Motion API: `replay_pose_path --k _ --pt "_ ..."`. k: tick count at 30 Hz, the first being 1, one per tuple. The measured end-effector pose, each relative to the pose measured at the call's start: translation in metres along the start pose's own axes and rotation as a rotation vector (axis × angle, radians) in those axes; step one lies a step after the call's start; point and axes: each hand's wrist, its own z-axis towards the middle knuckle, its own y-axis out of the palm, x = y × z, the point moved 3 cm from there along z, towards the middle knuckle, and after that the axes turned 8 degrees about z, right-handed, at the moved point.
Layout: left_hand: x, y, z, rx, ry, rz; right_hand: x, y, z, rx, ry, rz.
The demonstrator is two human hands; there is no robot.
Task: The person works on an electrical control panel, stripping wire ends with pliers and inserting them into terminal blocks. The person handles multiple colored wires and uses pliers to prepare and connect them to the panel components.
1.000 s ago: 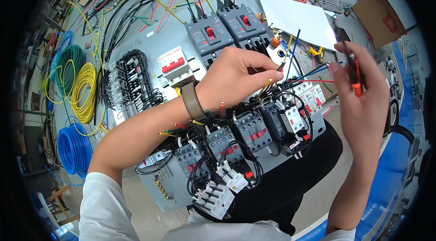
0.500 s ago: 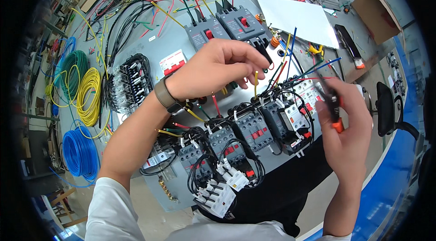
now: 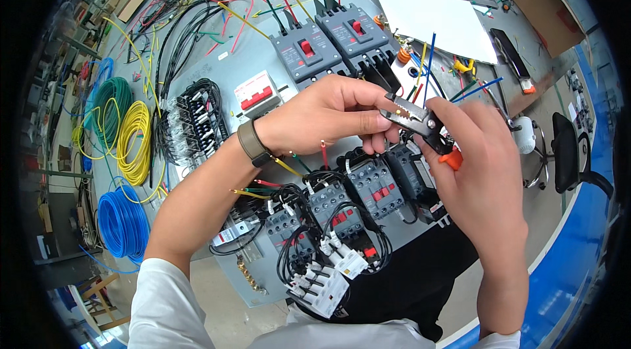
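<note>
My right hand [image 3: 483,165] is closed around wire strippers [image 3: 420,119] with dark toothed jaws and orange-red grips. The jaws reach left to the fingertips of my left hand [image 3: 335,112], and a small yellow wire end [image 3: 397,112] shows at them. My left thumb and forefinger pinch together right there, apparently on that yellow wire; its lower part is hidden. Below the hands, contactors [image 3: 374,188] with black wiring stand on a grey metal mounting plate [image 3: 253,283]. Behind them are two grey circuit breakers [image 3: 305,53] with red switches.
Coils of blue wire [image 3: 123,224], yellow wire [image 3: 135,142] and green wire [image 3: 108,109] lie at the left. A small white breaker [image 3: 256,93] with red levers sits left of my wrist. White paper [image 3: 434,20], a cardboard box [image 3: 549,10] and a utility knife [image 3: 513,60] lie at the far right.
My right hand has brought the wire strippers left to my left fingertips. The left hand has shifted slightly right and down, and its thumb and forefinger now meet at the jaws.
</note>
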Motion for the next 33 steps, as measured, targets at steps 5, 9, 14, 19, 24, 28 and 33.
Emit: replay_pose_path --k 5,9,14,19,24,28,33 --pt "-0.004 0.003 0.002 0.036 0.026 -0.056 -0.004 0.000 0.004 -0.022 -0.010 -0.070" --pt "-0.003 0.005 0.004 0.059 0.016 -0.025 -0.002 -0.002 0.006 -0.051 -0.023 -0.098" --pt "-0.010 0.001 0.005 0.057 0.031 -0.091 0.000 0.001 0.011 -0.059 -0.063 -0.121" --pt "-0.006 0.002 0.005 0.068 0.026 -0.097 0.004 0.006 0.012 -0.042 -0.064 -0.107" --pt "-0.009 0.002 0.007 0.065 0.058 -0.110 0.004 0.007 0.013 -0.053 -0.046 -0.116" --pt "-0.009 0.002 0.006 0.081 0.040 -0.117 0.004 0.008 0.014 -0.037 -0.069 -0.107" --pt "-0.007 0.002 0.006 0.084 0.038 -0.132 0.006 0.010 0.014 -0.027 -0.062 -0.108"
